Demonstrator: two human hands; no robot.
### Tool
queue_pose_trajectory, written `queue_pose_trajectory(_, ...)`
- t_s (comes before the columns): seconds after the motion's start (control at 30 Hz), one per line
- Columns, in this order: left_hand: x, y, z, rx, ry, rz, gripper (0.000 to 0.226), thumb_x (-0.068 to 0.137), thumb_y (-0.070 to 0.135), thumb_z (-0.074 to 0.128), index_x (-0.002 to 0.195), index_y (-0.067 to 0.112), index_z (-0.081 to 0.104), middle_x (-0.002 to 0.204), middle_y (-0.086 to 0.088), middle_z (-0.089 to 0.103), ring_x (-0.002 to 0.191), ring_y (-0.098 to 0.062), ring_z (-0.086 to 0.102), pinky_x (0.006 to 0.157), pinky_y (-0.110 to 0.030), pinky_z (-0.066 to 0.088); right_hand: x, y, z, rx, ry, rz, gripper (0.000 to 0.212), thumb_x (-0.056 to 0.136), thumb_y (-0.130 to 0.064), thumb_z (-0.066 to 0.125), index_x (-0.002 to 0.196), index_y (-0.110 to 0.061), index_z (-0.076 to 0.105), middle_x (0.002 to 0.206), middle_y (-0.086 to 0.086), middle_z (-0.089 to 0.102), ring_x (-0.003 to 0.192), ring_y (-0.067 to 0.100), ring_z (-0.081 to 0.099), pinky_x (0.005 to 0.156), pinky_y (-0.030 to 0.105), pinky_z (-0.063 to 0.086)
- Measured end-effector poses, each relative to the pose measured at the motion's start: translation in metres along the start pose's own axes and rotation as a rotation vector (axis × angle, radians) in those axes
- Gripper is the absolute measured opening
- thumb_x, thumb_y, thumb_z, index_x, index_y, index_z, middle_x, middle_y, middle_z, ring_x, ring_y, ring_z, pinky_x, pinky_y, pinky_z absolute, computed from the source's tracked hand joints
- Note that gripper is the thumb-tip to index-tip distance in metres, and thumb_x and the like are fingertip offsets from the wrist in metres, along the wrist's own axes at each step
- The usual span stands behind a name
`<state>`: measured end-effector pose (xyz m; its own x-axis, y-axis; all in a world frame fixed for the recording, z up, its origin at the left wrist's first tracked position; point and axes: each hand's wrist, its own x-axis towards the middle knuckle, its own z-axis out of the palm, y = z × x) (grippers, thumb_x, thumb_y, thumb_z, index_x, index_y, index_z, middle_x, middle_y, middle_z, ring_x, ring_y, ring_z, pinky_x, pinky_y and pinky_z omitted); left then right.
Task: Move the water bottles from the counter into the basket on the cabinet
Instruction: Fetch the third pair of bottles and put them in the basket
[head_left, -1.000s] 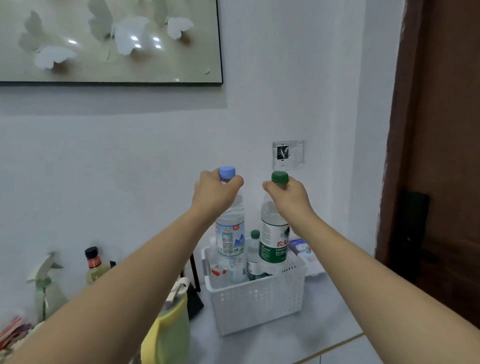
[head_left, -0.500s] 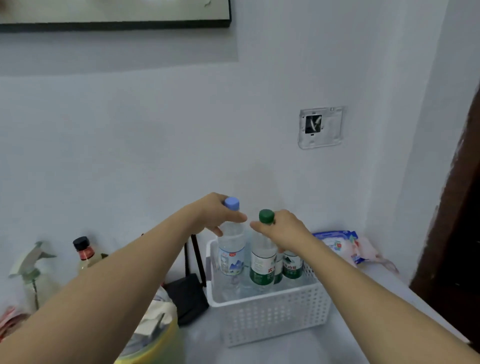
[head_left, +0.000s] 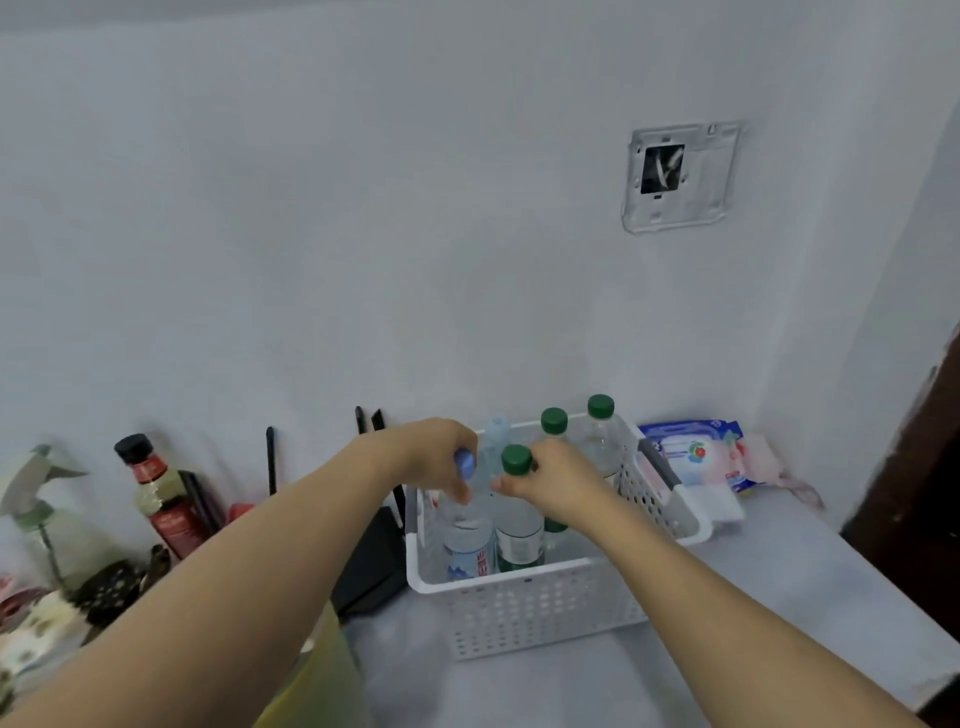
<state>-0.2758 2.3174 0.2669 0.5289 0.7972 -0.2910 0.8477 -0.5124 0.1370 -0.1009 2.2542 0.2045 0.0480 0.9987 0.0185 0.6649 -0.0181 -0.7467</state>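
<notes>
A white perforated basket (head_left: 540, 608) stands on the grey cabinet top (head_left: 779, 597). My left hand (head_left: 436, 454) grips the neck of a blue-capped water bottle (head_left: 467, 545), which stands inside the basket at its front. Beside it, my right hand (head_left: 561, 486) holds the neck of a green-capped water bottle (head_left: 517, 535), also standing in the basket. Behind them in the basket are two more green-capped bottles (head_left: 554, 422) (head_left: 601, 415) and a pale-capped one (head_left: 497, 431).
A pack of wet wipes (head_left: 691, 454) lies behind the basket on the right. Left of the basket are a black object (head_left: 371, 561), a dark sauce bottle (head_left: 161, 493), a spray bottle (head_left: 41, 514) and a yellow-green container (head_left: 322, 675). A dark door frame (head_left: 914, 493) bounds the right.
Both hands have lowered their bottles into the basket, where the bottles now stand on its floor. The view has tilted down and come closer.
</notes>
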Motion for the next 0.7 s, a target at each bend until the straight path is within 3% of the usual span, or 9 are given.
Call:
queue_pose_trajectory(0.13,0.001,-0.002,-0.004,0.044,-0.041,-0.042,0.038,0.075,0.039,0.080,0.098,0.023,0.056,0.094,0.004,0.057,0.076,-0.015,0.053,0.063,-0.029,0.041,-0.002,-0.002,0.006,-0.051,0.030,-0.016,0.031,0.069,-0.048,0.075,0.061,-0.024,0.058,0.060,-0.009,0.059,0.059,0.006,0.057,0.052,0.026,0.043)
queue_pose_trajectory(0.23,-0.002,0.000,-0.004,0.024,-0.066,-0.063,0.041,0.077,0.037,0.079,0.108,0.022,0.056,0.101,0.003,0.058,0.085,-0.018,0.056,0.069,-0.030,0.045,-0.006,-0.002,0.008,-0.036,0.021,-0.016,0.030,0.070,-0.051,0.074,0.072,-0.024,0.061,0.073,-0.009,0.065,0.070,0.007,0.061,0.062,0.028,0.050)
queue_pose_trajectory(0.33,-0.007,0.004,-0.006,0.056,-0.089,-0.063,0.049,0.076,0.040,0.079,0.117,0.023,0.058,0.108,0.003,0.060,0.093,-0.019,0.059,0.078,-0.032,0.048,-0.013,-0.005,0.001,-0.026,-0.008,0.025,0.025,0.072,-0.054,0.073,0.073,-0.034,0.058,0.079,-0.018,0.061,0.078,0.006,0.060,0.061,0.024,0.044)
queue_pose_trajectory(0.4,-0.012,0.008,-0.012,0.084,-0.100,-0.063,0.053,0.076,0.043,0.078,0.122,0.023,0.059,0.113,0.003,0.062,0.097,-0.019,0.061,0.083,-0.035,0.050,-0.021,-0.007,-0.005,-0.027,-0.022,0.064,0.032,0.074,-0.055,0.071,0.095,-0.033,0.062,0.099,-0.012,0.064,0.098,0.014,0.061,0.071,0.026,0.043)
queue_pose_trajectory(0.43,-0.014,0.011,-0.018,0.087,-0.089,-0.055,0.054,0.077,0.044,0.077,0.123,0.022,0.060,0.115,0.003,0.063,0.098,-0.019,0.062,0.086,-0.035,0.050,-0.025,-0.008,-0.010,-0.036,-0.023,0.077,0.049,0.076,-0.056,0.069,0.115,-0.027,0.061,0.115,-0.005,0.063,0.107,0.017,0.059,0.077,0.027,0.042)
queue_pose_trajectory(0.5,-0.017,0.017,-0.030,0.079,-0.003,-0.018,0.050,0.082,0.043,0.072,0.125,0.020,0.060,0.118,0.001,0.064,0.100,-0.019,0.061,0.090,-0.036,0.050,-0.037,-0.015,-0.020,-0.058,0.008,0.100,0.069,0.080,-0.054,0.066,0.135,-0.016,0.050,0.134,0.003,0.056,0.117,0.020,0.055,0.085,0.028,0.041)
queue_pose_trajectory(0.7,-0.021,0.050,-0.054,0.125,0.452,0.133,0.040,0.103,0.032,0.038,0.128,0.005,0.054,0.129,-0.012,0.055,0.113,-0.030,0.054,0.095,-0.043,0.046,-0.079,-0.037,-0.062,-0.169,0.234,0.090,0.055,0.096,-0.042,0.048,0.143,-0.015,0.040,0.149,0.005,0.042,0.132,0.020,0.042,0.106,0.030,0.033)
